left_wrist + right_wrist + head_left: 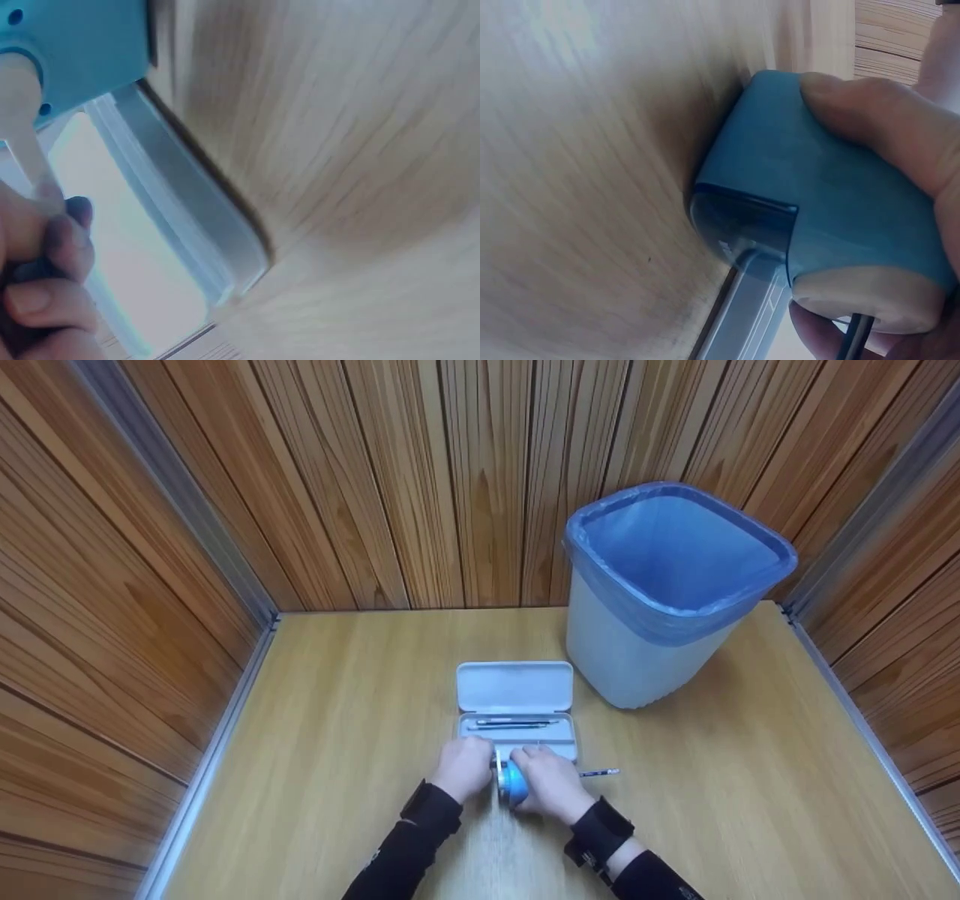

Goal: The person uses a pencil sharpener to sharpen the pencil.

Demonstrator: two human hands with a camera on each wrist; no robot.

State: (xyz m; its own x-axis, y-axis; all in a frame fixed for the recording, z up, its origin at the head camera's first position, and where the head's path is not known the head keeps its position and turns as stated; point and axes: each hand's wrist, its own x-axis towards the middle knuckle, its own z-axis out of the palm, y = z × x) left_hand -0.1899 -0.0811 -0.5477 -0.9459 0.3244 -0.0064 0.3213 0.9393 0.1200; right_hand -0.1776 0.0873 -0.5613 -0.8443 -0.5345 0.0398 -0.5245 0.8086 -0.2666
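A blue crank pencil sharpener point(514, 784) lies on the table, held in the right hand point(553, 784); in the right wrist view the thumb lies along the body of the sharpener point(840, 187). A dark pencil point(601, 772) sticks out of its right end, and the same pencil point(857, 336) shows in the pale round inlet. The left hand point(463, 768) grips the crank's dark knob, with the white crank arm point(27, 150) reaching from the sharpener to the fingers. Just behind both hands is an open pencil case point(514, 688) with a few pencils point(514, 724) inside.
A whitish waste bin point(626, 652) with a blue liner point(679, 547) stands at the back right of the wooden table point(337, 720). Wood-panelled walls point(487, 487) enclose the table at the back and both sides, with metal strips point(217, 757) along the side edges.
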